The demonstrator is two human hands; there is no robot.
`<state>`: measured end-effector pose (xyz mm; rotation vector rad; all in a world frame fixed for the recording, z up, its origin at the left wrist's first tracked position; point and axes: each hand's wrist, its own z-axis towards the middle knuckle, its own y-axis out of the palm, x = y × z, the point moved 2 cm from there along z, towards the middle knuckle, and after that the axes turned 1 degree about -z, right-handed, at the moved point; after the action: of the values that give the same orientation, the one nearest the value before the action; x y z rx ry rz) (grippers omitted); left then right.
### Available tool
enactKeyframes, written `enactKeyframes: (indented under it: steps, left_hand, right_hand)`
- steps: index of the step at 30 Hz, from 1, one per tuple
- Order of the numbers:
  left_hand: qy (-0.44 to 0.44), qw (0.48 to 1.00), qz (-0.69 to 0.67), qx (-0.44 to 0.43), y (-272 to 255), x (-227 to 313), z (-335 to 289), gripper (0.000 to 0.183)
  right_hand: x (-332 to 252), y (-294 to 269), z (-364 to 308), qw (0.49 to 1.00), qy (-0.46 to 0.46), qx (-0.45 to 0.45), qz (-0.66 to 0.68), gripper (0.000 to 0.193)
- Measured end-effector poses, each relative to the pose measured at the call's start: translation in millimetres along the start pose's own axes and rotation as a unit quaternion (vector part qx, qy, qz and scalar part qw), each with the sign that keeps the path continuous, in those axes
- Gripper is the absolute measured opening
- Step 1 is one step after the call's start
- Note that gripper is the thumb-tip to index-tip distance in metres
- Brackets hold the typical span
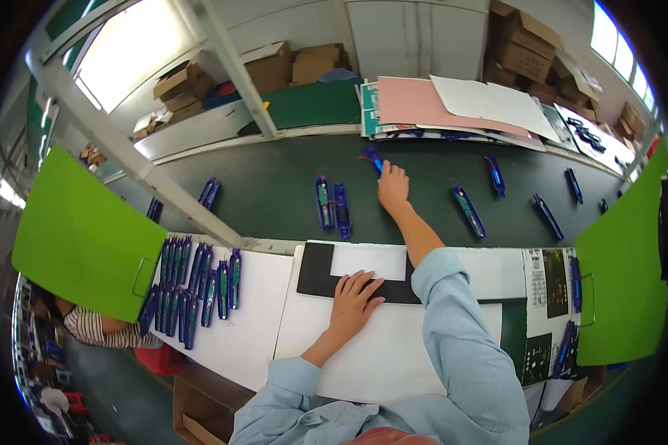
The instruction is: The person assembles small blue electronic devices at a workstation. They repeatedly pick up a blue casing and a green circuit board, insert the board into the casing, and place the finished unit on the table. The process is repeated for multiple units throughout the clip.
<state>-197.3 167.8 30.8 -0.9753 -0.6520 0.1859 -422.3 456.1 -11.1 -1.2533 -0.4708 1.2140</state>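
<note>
My right hand (394,185) reaches out over the dark green surface. Its fingers are closed on the near end of a narrow blue plastic casing (374,158), which has a red wire by its far end. Flat on the work table rests my left hand (354,300), fingers stretched over a black mat (315,268) with a white rectangle in it, holding nothing. Just left of my right arm lie a blue casing with a green circuit board (324,202) and a darker blue casing (342,211), joined by a red wire.
Several more casings lie along the green surface (274,174). Rows of board-filled casings (177,259) cover the left of the white table. Green panels (89,222) flank me, and a metal post (167,182) slants at left. Sheets of card (453,104) are stacked beyond.
</note>
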Motion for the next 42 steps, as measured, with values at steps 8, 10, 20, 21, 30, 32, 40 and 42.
enactKeyframes:
  steps: [8, 10, 20, 21, 30, 32, 40, 42]
  left_hand:
    - [-0.004, 1.000, -0.026, 0.012, 7, 2, 2, 0.046]
    - [-0.026, 1.000, -0.004, 0.013, -1, -7, -12, 0.045]
    - [0.019, 0.995, -0.047, 0.081, -2, 15, -3, 0.034]
    - [0.008, 0.991, -0.095, 0.098, -1, 19, -9, 0.032]
    - [-0.287, 0.748, -0.598, -0.006, 23, 77, -30, 0.050]
    - [-0.317, 0.692, -0.649, 0.001, 19, 75, -34, 0.059]
    - [-0.175, 0.943, -0.264, 0.105, -22, 55, -45, 0.027]
    - [-0.174, 0.947, -0.254, 0.094, -41, 57, -50, 0.029]
  right_hand:
    - [113, -75, -66, 0.995, -0.068, 0.073, -0.011, 0.044]
    - [106, -113, -99, 0.994, 0.068, 0.022, 0.077, 0.050]
    - [175, -121, -140, 0.994, 0.034, 0.097, 0.044, 0.035]
    - [169, -120, -144, 0.992, 0.027, 0.105, 0.066, 0.031]
    - [49, -192, -306, 0.953, -0.020, 0.024, 0.302, 0.030]
    - [30, -203, -348, 0.950, -0.038, 0.001, 0.310, 0.033]
    - [-26, -240, -437, 0.960, 0.023, -0.077, 0.269, 0.039]
    - [-44, -237, -443, 0.968, -0.024, -0.098, 0.230, 0.039]
